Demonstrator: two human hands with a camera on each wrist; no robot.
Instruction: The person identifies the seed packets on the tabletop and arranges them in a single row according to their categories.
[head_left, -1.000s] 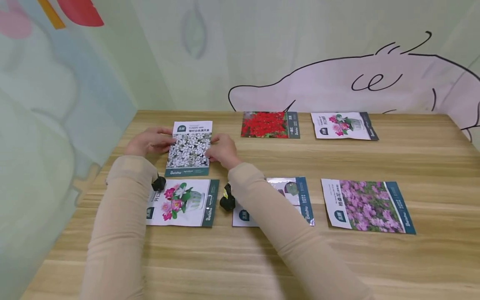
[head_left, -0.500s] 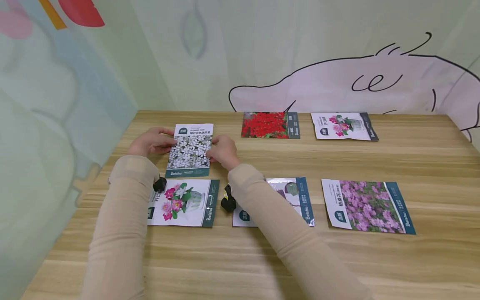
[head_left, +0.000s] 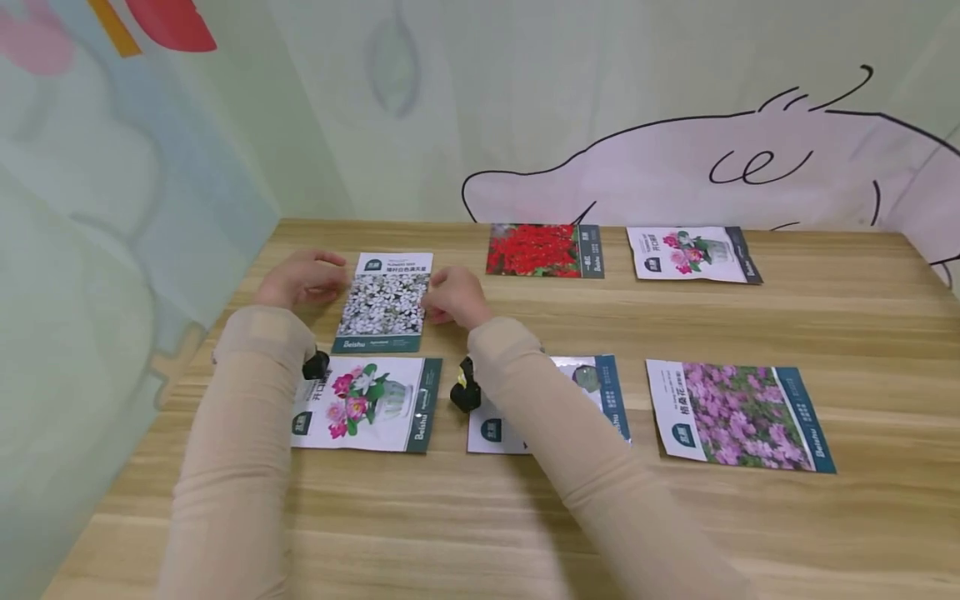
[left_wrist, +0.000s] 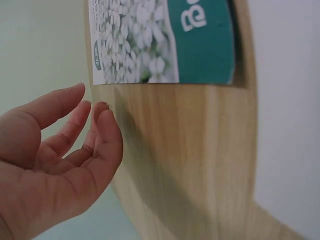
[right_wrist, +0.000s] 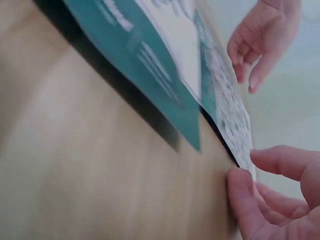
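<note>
A seed packet with white flowers [head_left: 382, 304] lies on the table at the left, above a packet with pink flowers in a vase [head_left: 367, 404]. My left hand [head_left: 303, 279] is beside its left edge, apart from it. In the left wrist view, the left hand's loosely bent fingers [left_wrist: 107, 135] hold nothing, and a gap separates them from the packet. At the packet's right edge is my right hand [head_left: 457, 296]. The right wrist view shows its thumb and forefinger spread a little at the edge; whether they touch it is hard to tell.
A red-flower packet [head_left: 536, 250] and another vase packet [head_left: 693, 254] lie along the back. A purple-flower packet [head_left: 742, 415] is at the right. My right forearm partly covers a further packet [head_left: 495, 429]. Printed walls border the wooden table [head_left: 375, 525].
The white-flower packet has shifted slightly right and towards me. My left hand has come away from its left edge, and the right hand's fingers have loosened at the right edge.
</note>
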